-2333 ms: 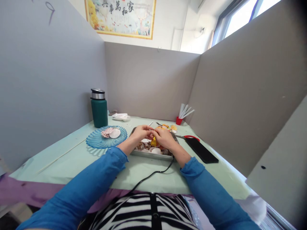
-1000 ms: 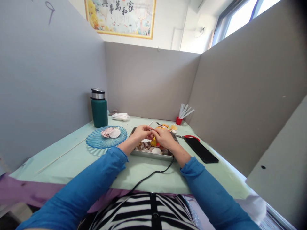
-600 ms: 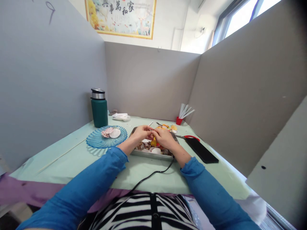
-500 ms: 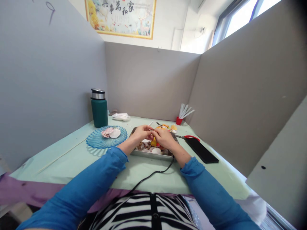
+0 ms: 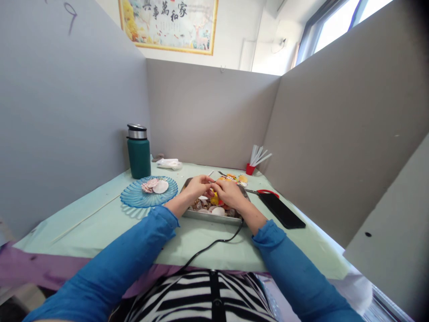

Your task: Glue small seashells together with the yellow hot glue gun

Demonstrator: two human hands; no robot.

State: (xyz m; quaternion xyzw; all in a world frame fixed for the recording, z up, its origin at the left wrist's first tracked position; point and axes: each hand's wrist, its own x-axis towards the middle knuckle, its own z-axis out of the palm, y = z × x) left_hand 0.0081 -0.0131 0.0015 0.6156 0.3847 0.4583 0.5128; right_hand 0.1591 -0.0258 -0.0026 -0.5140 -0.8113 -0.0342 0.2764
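Note:
Above a shallow metal tray (image 5: 214, 218), my left hand (image 5: 198, 186) and my right hand (image 5: 229, 192) meet at the fingertips. Both are closed in a pinch, and whatever lies between the fingers is too small or hidden to name. Under them the tray holds brown and grey stones or shells, a white shell (image 5: 218, 211) near the front rim and a yellow piece (image 5: 214, 198). To the left of my left hand, a blue scalloped glass plate (image 5: 129, 197) carries several pink and white shells (image 5: 160, 186).
A green bottle (image 5: 138, 156) stands behind the plate. White sticks (image 5: 256, 156) rise from a red cup (image 5: 250, 169) at the back right. Red-handled scissors (image 5: 268, 193) and a black phone (image 5: 282, 210) lie right of the tray. A black cable (image 5: 214, 243) runs toward me. Grey partitions (image 5: 214, 112) enclose the table.
My fingers have shifted very slightly against each other above the tray. Everything else stays where it was.

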